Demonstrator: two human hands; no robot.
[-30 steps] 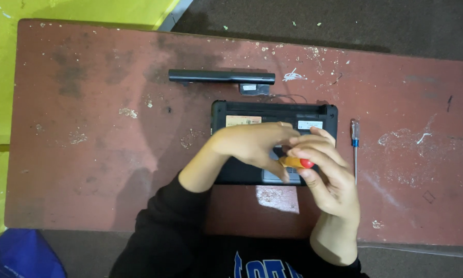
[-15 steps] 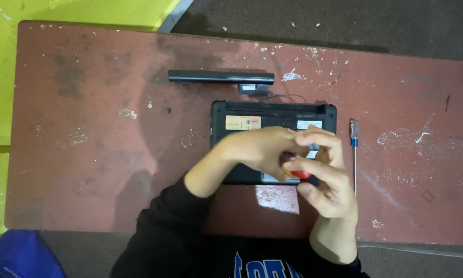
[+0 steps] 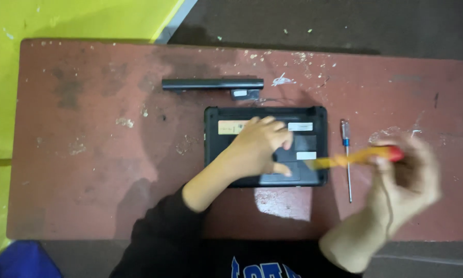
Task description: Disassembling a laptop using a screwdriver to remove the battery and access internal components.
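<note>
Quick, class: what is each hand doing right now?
Left hand: open, fingers spread flat on the black laptop base.
Right hand: closed on an orange-and-red screwdriver, blurred.

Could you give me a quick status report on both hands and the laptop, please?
Left hand flat on upturned black laptop. Right hand off to the side, gripping orange-handled screwdriver, blurred. Second screwdriver and battery bar lie clear.

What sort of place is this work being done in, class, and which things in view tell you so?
Probably an informal repair workbench: a worn, paint-flecked reddish-brown table, a black laptop lying underside up, its long black battery bar set apart, and a slim blue-handled screwdriver beside it.
</note>
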